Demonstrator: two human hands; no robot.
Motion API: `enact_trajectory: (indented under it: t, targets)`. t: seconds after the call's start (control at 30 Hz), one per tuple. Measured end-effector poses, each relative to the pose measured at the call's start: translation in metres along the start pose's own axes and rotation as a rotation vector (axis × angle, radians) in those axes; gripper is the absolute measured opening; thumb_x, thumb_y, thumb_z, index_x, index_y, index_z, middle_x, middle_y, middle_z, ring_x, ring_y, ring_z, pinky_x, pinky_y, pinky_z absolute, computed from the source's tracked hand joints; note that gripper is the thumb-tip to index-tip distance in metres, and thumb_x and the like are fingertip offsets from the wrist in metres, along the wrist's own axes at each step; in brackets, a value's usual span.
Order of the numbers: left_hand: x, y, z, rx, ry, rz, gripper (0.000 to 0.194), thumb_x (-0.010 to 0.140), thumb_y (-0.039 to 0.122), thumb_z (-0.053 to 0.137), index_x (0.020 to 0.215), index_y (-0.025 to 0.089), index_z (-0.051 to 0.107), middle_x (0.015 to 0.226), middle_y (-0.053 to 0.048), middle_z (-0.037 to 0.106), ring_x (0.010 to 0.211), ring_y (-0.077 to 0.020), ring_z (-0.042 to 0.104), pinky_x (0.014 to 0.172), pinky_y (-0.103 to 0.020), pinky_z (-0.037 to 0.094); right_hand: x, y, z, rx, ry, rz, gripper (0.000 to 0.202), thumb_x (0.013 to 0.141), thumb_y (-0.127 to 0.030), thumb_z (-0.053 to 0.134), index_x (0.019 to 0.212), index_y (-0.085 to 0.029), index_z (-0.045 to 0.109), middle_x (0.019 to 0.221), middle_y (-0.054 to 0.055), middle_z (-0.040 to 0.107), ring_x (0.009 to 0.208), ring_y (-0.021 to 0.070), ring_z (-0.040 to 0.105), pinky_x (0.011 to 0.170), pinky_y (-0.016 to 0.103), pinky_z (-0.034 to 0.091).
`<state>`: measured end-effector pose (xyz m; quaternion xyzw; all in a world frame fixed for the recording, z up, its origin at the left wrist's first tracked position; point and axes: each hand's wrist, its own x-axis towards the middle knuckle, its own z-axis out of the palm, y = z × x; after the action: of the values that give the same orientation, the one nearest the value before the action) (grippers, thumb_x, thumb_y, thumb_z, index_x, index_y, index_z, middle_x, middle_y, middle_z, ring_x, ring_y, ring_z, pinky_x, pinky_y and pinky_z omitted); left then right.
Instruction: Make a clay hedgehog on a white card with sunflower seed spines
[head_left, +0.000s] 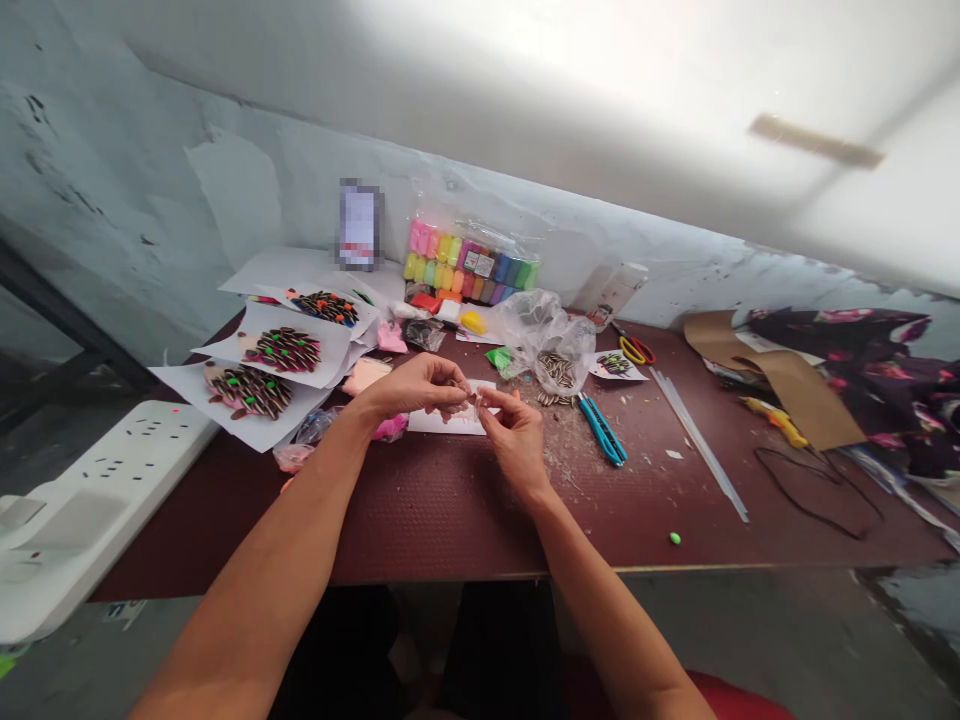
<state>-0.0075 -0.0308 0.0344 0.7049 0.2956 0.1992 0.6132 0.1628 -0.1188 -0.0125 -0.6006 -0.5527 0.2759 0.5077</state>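
My left hand [431,386] and my right hand [516,432] meet over a sheet of white paper [439,424] at the middle of the table. The fingers of each are pinched together, tips almost touching. Something small and pale, perhaps see-through, shows between them, too small to name. Beside my left wrist lie a packet of peach clay [367,375] and a bright pink packet [391,428]. Right of my right hand, several striped sunflower seeds [555,400] lie near a clear plastic bag of seeds [556,368] and a blue utility knife [602,430].
Hedgehog pictures made with seeds [251,392] are stacked at left, by a white power strip [127,480]. Coloured clay packs [472,265] lean on the wall. At right are scissors [636,348], clear glue sticks [701,445], a yellow glue gun [778,420] and a green bit [675,538].
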Motion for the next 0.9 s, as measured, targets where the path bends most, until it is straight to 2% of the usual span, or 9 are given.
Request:
enact_trajectory:
  t: [0.17, 0.4, 0.57, 0.63, 0.8, 0.9]
  targets:
    - [0.0003, 0.0002, 0.0011, 0.029, -0.017, -0.028, 0.023, 0.072, 0.034, 0.071, 0.082, 0.013, 0.068, 0.063, -0.001, 0.064, 0.056, -0.0113, 0.058, 0.048, -0.020, 0.035, -0.0014, -0.0036, 0.0005, -0.006, 0.024, -0.039, 0.021, 0.080, -0.032, 0.067, 0.098, -0.024, 0.074, 0.073, -0.006, 0.067, 0.050, 0.0066, 0.047, 0.117, 0.055, 0.019]
    - [0.0031, -0.0042, 0.0033, 0.027, -0.078, 0.039, 0.021, 0.074, 0.034, 0.068, 0.070, 0.014, 0.065, 0.057, 0.002, 0.057, 0.054, -0.0096, 0.051, 0.054, -0.022, 0.040, -0.0019, -0.0032, 0.0012, -0.076, 0.008, -0.060, 0.020, 0.078, -0.034, 0.069, 0.094, -0.024, 0.074, 0.071, -0.007, 0.067, 0.046, 0.0057, 0.046, 0.120, 0.055, 0.013]
    - [0.0043, -0.0031, 0.0046, 0.038, -0.040, 0.048, 0.024, 0.073, 0.037, 0.070, 0.070, 0.014, 0.064, 0.058, 0.002, 0.057, 0.054, -0.0099, 0.051, 0.053, -0.022, 0.040, -0.0015, -0.0038, -0.0001, -0.056, 0.012, -0.031, 0.021, 0.077, -0.036, 0.070, 0.093, -0.022, 0.074, 0.072, -0.005, 0.067, 0.049, 0.0069, 0.048, 0.110, 0.054, 0.032]
    - [0.0046, -0.0030, 0.0043, 0.045, -0.028, 0.050, 0.025, 0.073, 0.037, 0.071, 0.070, 0.013, 0.063, 0.059, 0.001, 0.058, 0.054, -0.0101, 0.052, 0.053, -0.022, 0.040, -0.0017, -0.0041, -0.0001, -0.053, 0.008, -0.027, 0.021, 0.077, -0.036, 0.071, 0.093, -0.022, 0.073, 0.070, -0.005, 0.066, 0.049, 0.0073, 0.048, 0.107, 0.054, 0.035]
    - [0.0068, -0.0065, 0.0053, 0.029, -0.040, 0.070, 0.021, 0.073, 0.032, 0.070, 0.068, 0.013, 0.063, 0.056, 0.001, 0.057, 0.051, -0.0093, 0.051, 0.050, -0.021, 0.038, -0.0022, -0.0037, 0.0007, -0.074, 0.018, -0.054, 0.017, 0.078, -0.035, 0.072, 0.089, -0.021, 0.071, 0.067, -0.007, 0.064, 0.047, 0.0064, 0.049, 0.115, 0.054, 0.023]
    - [0.0074, -0.0072, 0.0084, 0.022, -0.056, 0.069, 0.019, 0.074, 0.029, 0.068, 0.066, 0.012, 0.065, 0.055, 0.001, 0.056, 0.050, -0.0088, 0.050, 0.050, -0.021, 0.039, -0.0019, -0.0031, 0.0001, -0.135, -0.003, -0.066, 0.016, 0.081, -0.036, 0.069, 0.087, -0.022, 0.070, 0.069, -0.007, 0.066, 0.048, 0.0064, 0.049, 0.114, 0.053, 0.027]
